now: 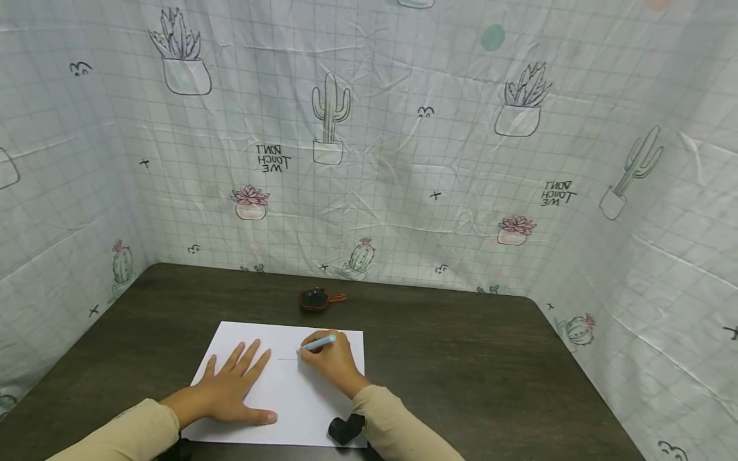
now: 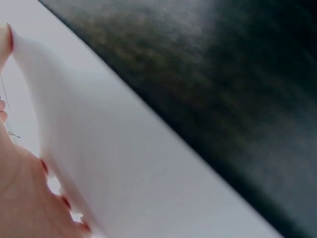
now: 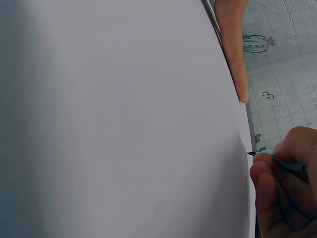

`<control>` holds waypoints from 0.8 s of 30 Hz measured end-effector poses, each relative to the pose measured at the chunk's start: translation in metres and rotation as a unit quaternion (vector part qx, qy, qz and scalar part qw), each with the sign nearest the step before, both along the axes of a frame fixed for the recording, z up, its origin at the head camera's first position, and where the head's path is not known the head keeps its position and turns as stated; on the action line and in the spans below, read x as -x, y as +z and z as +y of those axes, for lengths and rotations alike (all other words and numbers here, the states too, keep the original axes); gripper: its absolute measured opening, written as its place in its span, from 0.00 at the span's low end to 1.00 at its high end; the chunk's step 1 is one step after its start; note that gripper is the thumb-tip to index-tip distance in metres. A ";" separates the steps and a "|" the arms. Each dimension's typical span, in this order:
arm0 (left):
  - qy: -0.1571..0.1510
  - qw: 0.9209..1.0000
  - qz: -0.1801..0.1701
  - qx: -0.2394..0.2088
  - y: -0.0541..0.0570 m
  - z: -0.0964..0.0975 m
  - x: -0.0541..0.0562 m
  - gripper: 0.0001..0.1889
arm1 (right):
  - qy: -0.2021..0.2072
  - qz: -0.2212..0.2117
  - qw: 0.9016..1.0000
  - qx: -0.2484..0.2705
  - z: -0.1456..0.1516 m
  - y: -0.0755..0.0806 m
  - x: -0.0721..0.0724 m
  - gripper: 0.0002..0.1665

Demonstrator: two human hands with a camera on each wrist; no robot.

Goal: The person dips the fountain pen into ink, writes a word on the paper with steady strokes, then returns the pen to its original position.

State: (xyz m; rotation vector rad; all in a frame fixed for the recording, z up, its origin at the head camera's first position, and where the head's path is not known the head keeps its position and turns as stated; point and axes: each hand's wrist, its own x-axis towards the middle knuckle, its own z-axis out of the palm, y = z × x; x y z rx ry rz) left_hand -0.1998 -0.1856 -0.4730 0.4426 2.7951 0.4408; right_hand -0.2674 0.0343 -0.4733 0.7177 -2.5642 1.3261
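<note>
A sheet of white paper [image 1: 305,410] lies on the dark table. Spread flat, my left hand [image 1: 230,387] rests on its left part with the fingers fanned out. My right hand [image 1: 337,362] pinches a light blue pen [image 1: 321,342] over the upper right part of the sheet. In the right wrist view the dark tip of the pen [image 3: 251,153] is right at the paper's surface. A thin drawn line [image 1: 287,359] runs across the sheet, left of the right hand.
Beyond the paper's far edge sits a small reddish-brown, pan-shaped item [image 1: 316,299] with a black top. A black object [image 1: 346,429] shows by the right sleeve over the near edge of the paper. A cloth printed with cacti [image 1: 392,160] hangs around the dark table [image 1: 473,371].
</note>
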 end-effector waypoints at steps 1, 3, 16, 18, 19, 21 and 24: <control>0.002 1.000 0.000 0.002 -0.002 -0.001 0.001 0.64 | 0.002 -0.001 1.000 0.002 0.000 0.000 -0.001 0.05; 0.004 1.000 0.002 0.003 -0.005 -0.001 0.002 0.64 | 0.006 0.000 1.000 0.002 0.000 -0.001 -0.003 0.06; 0.010 1.000 0.008 0.007 -0.007 -0.001 0.003 0.66 | 0.016 -0.006 1.000 -0.006 0.003 -0.001 -0.015 0.06; 0.011 1.000 0.008 0.008 -0.007 0.000 0.004 0.66 | 0.020 -0.005 1.000 -0.008 0.003 -0.001 -0.017 0.06; 0.011 1.000 0.008 0.009 -0.007 0.000 0.004 0.66 | 0.022 -0.004 1.000 -0.009 0.003 -0.001 -0.018 0.06; 0.011 1.000 0.008 0.010 -0.008 0.000 0.004 0.66 | 0.026 -0.004 1.000 -0.010 0.003 0.000 -0.020 0.06; 0.010 1.000 0.009 0.011 -0.009 0.000 0.004 0.65 | 0.030 -0.002 0.999 -0.011 0.003 0.000 -0.023 0.05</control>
